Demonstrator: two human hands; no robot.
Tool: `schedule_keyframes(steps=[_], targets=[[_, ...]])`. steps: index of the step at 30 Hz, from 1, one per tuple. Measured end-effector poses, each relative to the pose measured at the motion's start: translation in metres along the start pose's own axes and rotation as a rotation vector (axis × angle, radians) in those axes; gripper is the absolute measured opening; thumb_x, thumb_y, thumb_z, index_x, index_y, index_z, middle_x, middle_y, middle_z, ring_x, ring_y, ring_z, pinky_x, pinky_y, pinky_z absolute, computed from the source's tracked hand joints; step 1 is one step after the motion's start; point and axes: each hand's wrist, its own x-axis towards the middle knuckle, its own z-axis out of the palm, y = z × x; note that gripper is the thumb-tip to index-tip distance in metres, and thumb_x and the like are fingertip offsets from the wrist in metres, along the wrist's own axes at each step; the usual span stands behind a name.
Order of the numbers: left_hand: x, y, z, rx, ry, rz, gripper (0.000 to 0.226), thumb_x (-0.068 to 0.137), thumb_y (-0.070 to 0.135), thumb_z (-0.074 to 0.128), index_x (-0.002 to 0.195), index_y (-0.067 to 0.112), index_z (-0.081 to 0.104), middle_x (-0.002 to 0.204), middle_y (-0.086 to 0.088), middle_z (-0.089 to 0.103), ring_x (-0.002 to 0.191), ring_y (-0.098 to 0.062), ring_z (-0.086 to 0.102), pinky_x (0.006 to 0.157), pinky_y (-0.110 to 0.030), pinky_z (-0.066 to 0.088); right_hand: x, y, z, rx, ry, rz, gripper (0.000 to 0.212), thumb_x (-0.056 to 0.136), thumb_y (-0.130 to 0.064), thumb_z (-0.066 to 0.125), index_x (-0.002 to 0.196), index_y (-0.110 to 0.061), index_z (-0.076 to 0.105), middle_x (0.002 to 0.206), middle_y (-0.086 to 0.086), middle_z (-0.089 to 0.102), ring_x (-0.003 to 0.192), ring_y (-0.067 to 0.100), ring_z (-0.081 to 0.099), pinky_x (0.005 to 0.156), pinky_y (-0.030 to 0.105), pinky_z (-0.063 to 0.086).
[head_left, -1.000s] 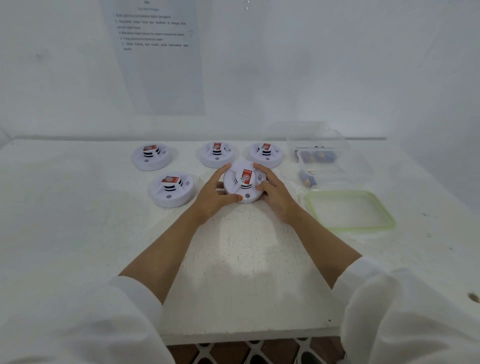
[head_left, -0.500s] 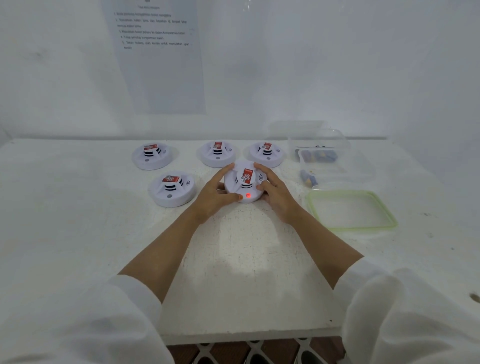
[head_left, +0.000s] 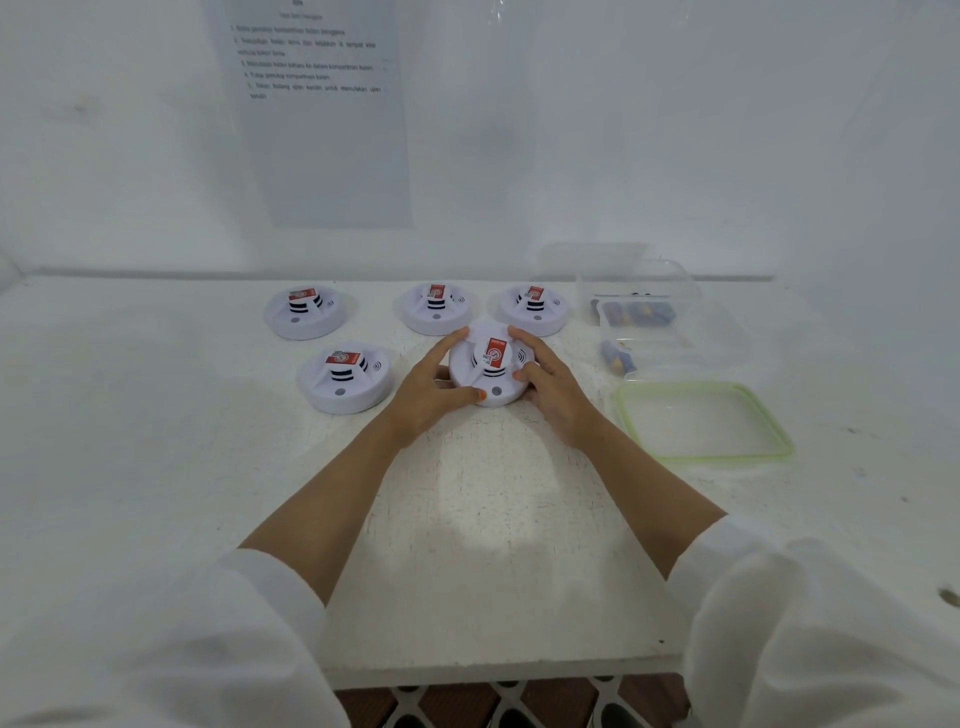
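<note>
Smoke detector (head_left: 493, 364), white, on counter (head_left: 467, 519): your left hand (head_left: 426, 395) and right hand (head_left: 556, 395) clasp its rim. Four other detectors (head_left: 345, 376) crowd left and behind; lid (head_left: 704, 422) and battery box (head_left: 675, 338) right.

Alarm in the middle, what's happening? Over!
Left hand and right hand both grip the alarm. It sits on the table. Other alarms close by, none blocking.
</note>
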Motion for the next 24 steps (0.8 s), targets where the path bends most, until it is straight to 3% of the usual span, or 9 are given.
schedule_keyframes(steps=[11, 17, 24], targets=[[0.0012, -0.0016, -0.0006, -0.001, 0.005, -0.023, 0.073, 0.078, 0.007, 0.071, 0.132, 0.040, 0.036, 0.121, -0.014, 0.056, 0.109, -0.031, 0.058, 0.096, -0.043, 0.049, 0.0003, 0.0013, -0.0002, -0.036, 0.003, -0.011, 0.047, 0.091, -0.001, 0.040, 0.131, -0.025, 0.045, 0.143, 0.003, 0.042, 0.128, 0.022, 0.045, 0.106, 0.047, 0.040], [0.0011, -0.0011, 0.0001, 0.002, 0.011, -0.017, 0.074, 0.078, 0.006, 0.071, 0.134, 0.038, 0.035, 0.119, -0.015, 0.057, 0.108, -0.031, 0.059, 0.091, -0.035, 0.051, 0.0000, 0.0006, -0.0003, -0.039, 0.002, -0.015, 0.048, 0.091, 0.000, 0.040, 0.134, -0.021, 0.044, 0.142, 0.003, 0.043, 0.128, 0.022, 0.045, 0.106, 0.047, 0.040], [0.0014, -0.0015, 0.0001, 0.015, 0.011, -0.018, 0.075, 0.078, 0.007, 0.071, 0.137, 0.035, 0.034, 0.119, -0.015, 0.057, 0.107, -0.031, 0.059, 0.092, -0.037, 0.051, -0.0003, 0.0012, 0.0007, -0.057, 0.001, -0.015, 0.047, 0.092, -0.002, 0.040, 0.133, -0.022, 0.044, 0.143, 0.002, 0.042, 0.128, 0.022, 0.044, 0.106, 0.048, 0.040]])
